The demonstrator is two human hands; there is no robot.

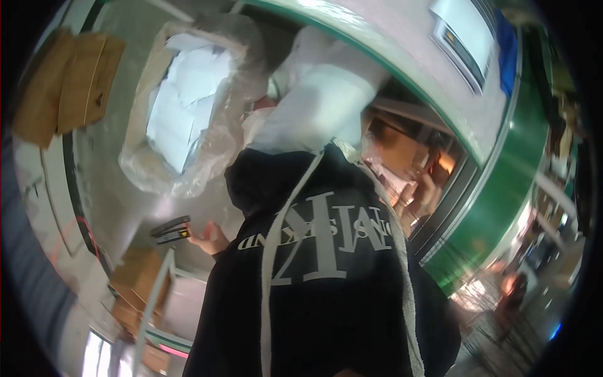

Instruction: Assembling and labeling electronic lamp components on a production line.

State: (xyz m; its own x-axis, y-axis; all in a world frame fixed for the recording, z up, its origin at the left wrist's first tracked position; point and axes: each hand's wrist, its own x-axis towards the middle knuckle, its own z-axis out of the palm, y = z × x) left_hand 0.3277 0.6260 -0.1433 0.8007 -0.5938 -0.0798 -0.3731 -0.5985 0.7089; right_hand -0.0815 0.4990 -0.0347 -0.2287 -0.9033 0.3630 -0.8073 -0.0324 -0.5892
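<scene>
My left hand reaches out to the left, its fingers closed at the end of a flat black packet with light print and a small yellow mark. My right hand is low on the right, beside the green-edged table, and smeared by motion. Near it are a brown cardboard piece and a shiny pale wrapper; whether the hand grips either cannot be made out. Beyond my left hand stands a bin lined with clear plastic, filled with flat white pieces.
A green-edged table curves along the right, with a white and black printed package on top. Brown cardboard boxes lie at the far left. Other cartons stand by a pale metal frame at lower left.
</scene>
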